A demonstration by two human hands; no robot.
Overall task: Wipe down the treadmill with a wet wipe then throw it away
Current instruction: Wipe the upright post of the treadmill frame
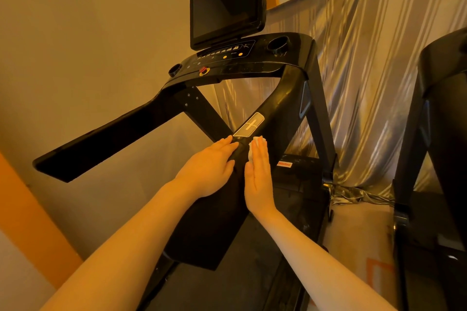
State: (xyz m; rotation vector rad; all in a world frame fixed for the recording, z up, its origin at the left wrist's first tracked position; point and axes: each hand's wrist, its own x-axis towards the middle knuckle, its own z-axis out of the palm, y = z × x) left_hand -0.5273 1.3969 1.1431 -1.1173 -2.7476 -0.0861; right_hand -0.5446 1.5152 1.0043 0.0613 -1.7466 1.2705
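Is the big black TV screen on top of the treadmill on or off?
Off, as far as the view shows. The big black flat screen on the black treadmill console looks dark, with only faint reflections and no picture.

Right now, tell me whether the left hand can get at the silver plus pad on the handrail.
Probably yes: the left hand rests on the handrail with its fingertips just short of the silver pad, and nothing lies between.

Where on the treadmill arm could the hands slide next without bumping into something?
Bare stretch: the right handrail below both hands, down to its near end. The left handrail is bare too. Crowded: just ahead, where the left hand and right hand, pressing the wet wipe, meet the silver sensor plate.
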